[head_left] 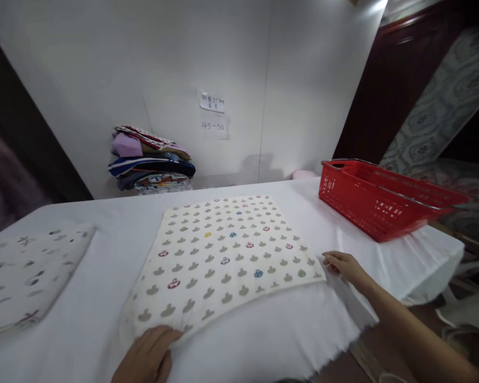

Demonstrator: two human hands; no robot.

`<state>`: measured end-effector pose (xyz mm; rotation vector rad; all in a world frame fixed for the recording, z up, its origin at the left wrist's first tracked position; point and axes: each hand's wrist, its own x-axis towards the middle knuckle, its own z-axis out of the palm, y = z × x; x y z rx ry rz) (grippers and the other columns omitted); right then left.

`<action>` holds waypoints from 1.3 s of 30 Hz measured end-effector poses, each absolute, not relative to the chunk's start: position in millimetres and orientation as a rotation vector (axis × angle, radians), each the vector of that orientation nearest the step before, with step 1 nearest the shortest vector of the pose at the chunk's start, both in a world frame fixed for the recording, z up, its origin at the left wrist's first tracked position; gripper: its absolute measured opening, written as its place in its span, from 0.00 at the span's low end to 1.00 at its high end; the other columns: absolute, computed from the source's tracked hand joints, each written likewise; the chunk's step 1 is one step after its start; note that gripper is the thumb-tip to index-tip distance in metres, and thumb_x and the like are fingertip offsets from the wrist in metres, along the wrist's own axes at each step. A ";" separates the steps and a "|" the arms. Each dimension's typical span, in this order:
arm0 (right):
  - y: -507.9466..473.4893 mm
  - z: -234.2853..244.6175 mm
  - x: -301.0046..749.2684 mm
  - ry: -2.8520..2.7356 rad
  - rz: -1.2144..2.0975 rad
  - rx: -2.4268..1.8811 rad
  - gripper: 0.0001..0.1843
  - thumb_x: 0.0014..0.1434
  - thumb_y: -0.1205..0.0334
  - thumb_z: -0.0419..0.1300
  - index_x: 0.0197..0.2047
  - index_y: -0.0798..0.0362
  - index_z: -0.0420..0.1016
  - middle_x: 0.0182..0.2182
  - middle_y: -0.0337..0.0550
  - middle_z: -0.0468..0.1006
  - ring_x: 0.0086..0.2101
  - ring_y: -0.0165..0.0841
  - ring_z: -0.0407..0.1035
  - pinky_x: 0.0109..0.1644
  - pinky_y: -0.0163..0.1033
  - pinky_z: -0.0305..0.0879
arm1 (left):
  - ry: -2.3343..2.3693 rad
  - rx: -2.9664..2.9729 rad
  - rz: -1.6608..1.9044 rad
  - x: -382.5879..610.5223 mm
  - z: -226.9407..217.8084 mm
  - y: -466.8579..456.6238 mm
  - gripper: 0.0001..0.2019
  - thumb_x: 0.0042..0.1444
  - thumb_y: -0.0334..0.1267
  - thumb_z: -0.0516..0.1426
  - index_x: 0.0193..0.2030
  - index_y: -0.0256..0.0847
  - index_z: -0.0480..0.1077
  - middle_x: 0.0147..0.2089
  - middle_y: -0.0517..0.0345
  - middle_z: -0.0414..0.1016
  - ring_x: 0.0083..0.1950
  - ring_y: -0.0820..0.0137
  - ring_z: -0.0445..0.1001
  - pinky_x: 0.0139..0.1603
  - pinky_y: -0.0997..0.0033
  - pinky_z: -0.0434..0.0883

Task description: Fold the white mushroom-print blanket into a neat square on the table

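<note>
A cream cloth printed with grey mushroom shapes and some coloured ones lies spread out on the white-covered table. At its near left corner, my left hand has its fingers closed over the edge, with the thumb below. My right hand is beside the near right corner with its fingers curled together. Whether it pinches anything there is hidden. A second white cloth, with dark and reddish marks, lies flat at the far left, apart from both hands.
A red plastic basket with metal handles stands at the table's right end. Against the wall rises a stack of folded fabrics. Two paper notes hang on the wall. Right of the table is a white stool.
</note>
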<state>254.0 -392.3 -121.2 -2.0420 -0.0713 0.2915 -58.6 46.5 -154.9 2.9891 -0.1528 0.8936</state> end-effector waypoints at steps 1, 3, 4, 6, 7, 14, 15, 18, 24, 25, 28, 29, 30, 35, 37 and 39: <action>-393.1 -118.4 243.5 -0.074 0.320 -2.048 0.17 0.51 0.49 0.55 0.30 0.55 0.72 0.18 0.37 0.71 0.17 0.26 0.61 0.20 0.31 0.55 | -0.133 2.988 0.866 -58.8 -154.5 45.6 0.10 0.52 0.36 0.51 0.41 0.47 0.69 0.39 0.61 0.75 0.40 0.69 0.73 0.42 0.71 0.71; -392.2 -111.2 226.4 -0.083 0.364 -2.072 0.17 0.51 0.49 0.55 0.24 0.55 0.68 0.14 0.34 0.66 0.15 0.24 0.57 0.18 0.30 0.51 | -0.112 2.980 0.837 -58.6 -155.6 45.3 0.10 0.52 0.36 0.51 0.41 0.46 0.69 0.40 0.60 0.75 0.41 0.68 0.73 0.43 0.69 0.70; -390.9 -107.3 219.9 -0.091 0.382 -2.078 0.17 0.51 0.49 0.56 0.23 0.55 0.67 0.14 0.34 0.65 0.16 0.24 0.58 0.18 0.30 0.52 | -0.110 2.977 0.822 -58.1 -156.6 45.8 0.10 0.52 0.37 0.51 0.41 0.46 0.69 0.40 0.60 0.75 0.42 0.68 0.73 0.44 0.69 0.70; -386.9 -100.1 211.2 -0.122 0.426 -2.089 0.17 0.52 0.49 0.56 0.22 0.55 0.66 0.14 0.34 0.65 0.16 0.24 0.59 0.19 0.30 0.52 | -0.112 2.971 0.795 -56.6 -158.1 47.1 0.10 0.53 0.38 0.51 0.40 0.45 0.70 0.40 0.58 0.75 0.42 0.67 0.73 0.45 0.67 0.70; -384.6 -97.4 208.9 -0.136 0.446 -2.105 0.17 0.52 0.49 0.55 0.22 0.54 0.65 0.14 0.34 0.65 0.16 0.24 0.59 0.19 0.30 0.52 | -0.109 2.972 0.776 -55.9 -158.2 47.6 0.11 0.53 0.38 0.50 0.40 0.44 0.70 0.40 0.58 0.75 0.42 0.66 0.73 0.45 0.66 0.70; -375.5 -98.1 214.2 -0.183 0.477 -2.412 0.17 0.53 0.52 0.57 0.20 0.54 0.63 0.15 0.36 0.66 0.14 0.24 0.57 0.17 0.31 0.51 | -0.042 2.957 0.684 -54.4 -154.3 45.9 0.12 0.53 0.39 0.49 0.39 0.44 0.71 0.40 0.57 0.75 0.43 0.64 0.73 0.46 0.64 0.70; -375.4 -99.8 215.7 -0.191 0.490 -2.437 0.16 0.52 0.53 0.58 0.20 0.54 0.63 0.15 0.36 0.66 0.14 0.24 0.57 0.17 0.31 0.51 | -0.038 2.951 0.676 -54.5 -154.5 45.8 0.12 0.53 0.40 0.49 0.39 0.44 0.71 0.40 0.56 0.75 0.43 0.64 0.73 0.46 0.64 0.70; -373.9 -101.6 219.9 -0.183 0.516 -2.399 0.14 0.51 0.56 0.59 0.20 0.54 0.64 0.15 0.36 0.66 0.14 0.24 0.57 0.18 0.31 0.52 | -0.010 2.931 0.662 -54.5 -156.3 46.3 0.13 0.53 0.40 0.49 0.39 0.43 0.71 0.40 0.55 0.75 0.44 0.63 0.73 0.47 0.62 0.70; -361.3 -85.1 235.2 -0.212 0.355 -1.923 0.16 0.52 0.53 0.58 0.21 0.53 0.60 0.13 0.32 0.63 0.14 0.22 0.55 0.17 0.29 0.47 | 0.033 2.926 0.638 -55.5 -157.2 46.0 0.13 0.53 0.41 0.48 0.40 0.44 0.71 0.41 0.54 0.75 0.45 0.62 0.72 0.49 0.58 0.69; -359.9 -83.7 237.6 -0.191 0.341 -1.895 0.16 0.52 0.53 0.58 0.21 0.53 0.60 0.13 0.32 0.63 0.14 0.22 0.55 0.17 0.29 0.47 | 0.042 2.927 0.634 -55.7 -157.4 45.9 0.13 0.53 0.41 0.48 0.40 0.44 0.71 0.41 0.54 0.75 0.45 0.62 0.72 0.49 0.58 0.69; -360.1 -87.3 239.0 -0.060 0.514 -2.015 0.16 0.50 0.56 0.60 0.19 0.54 0.60 0.12 0.33 0.63 0.13 0.22 0.54 0.15 0.30 0.45 | 0.059 2.928 0.604 -56.5 -159.6 46.6 0.14 0.53 0.41 0.48 0.41 0.43 0.71 0.42 0.54 0.75 0.45 0.62 0.72 0.50 0.58 0.69; -361.4 -90.2 237.5 -0.029 0.584 -2.076 0.16 0.50 0.58 0.60 0.19 0.54 0.61 0.12 0.33 0.62 0.12 0.22 0.54 0.15 0.30 0.44 | 0.056 2.929 0.591 -56.8 -160.8 47.1 0.14 0.54 0.41 0.48 0.41 0.43 0.71 0.42 0.54 0.75 0.46 0.62 0.71 0.50 0.59 0.68; -362.9 -93.1 235.4 -0.016 0.628 -2.127 0.16 0.51 0.58 0.60 0.18 0.55 0.61 0.11 0.33 0.62 0.12 0.22 0.54 0.14 0.30 0.44 | 0.054 2.931 0.579 -57.0 -162.1 47.6 0.14 0.54 0.41 0.48 0.41 0.43 0.71 0.42 0.54 0.75 0.46 0.63 0.71 0.51 0.59 0.68; -369.1 -97.9 226.9 -0.033 0.639 -2.236 0.16 0.51 0.59 0.60 0.19 0.55 0.62 0.13 0.34 0.65 0.12 0.22 0.56 0.15 0.29 0.47 | 0.088 2.925 0.575 -57.0 -167.5 49.9 0.15 0.53 0.42 0.48 0.42 0.44 0.71 0.43 0.55 0.74 0.47 0.63 0.71 0.52 0.59 0.66; -369.5 -96.2 226.3 -0.023 0.654 -2.244 0.15 0.52 0.58 0.60 0.19 0.55 0.63 0.14 0.34 0.66 0.13 0.22 0.57 0.15 0.29 0.48 | 0.087 2.919 0.570 -56.9 -168.5 50.2 0.15 0.53 0.43 0.48 0.42 0.43 0.71 0.43 0.56 0.74 0.47 0.63 0.70 0.52 0.59 0.66; -368.6 -94.1 226.1 -0.021 0.669 -2.278 0.16 0.52 0.57 0.60 0.19 0.55 0.63 0.14 0.35 0.67 0.12 0.22 0.56 0.15 0.29 0.48 | 0.073 2.915 0.560 -57.1 -168.5 50.0 0.15 0.53 0.43 0.48 0.42 0.43 0.70 0.43 0.56 0.74 0.47 0.63 0.70 0.52 0.59 0.66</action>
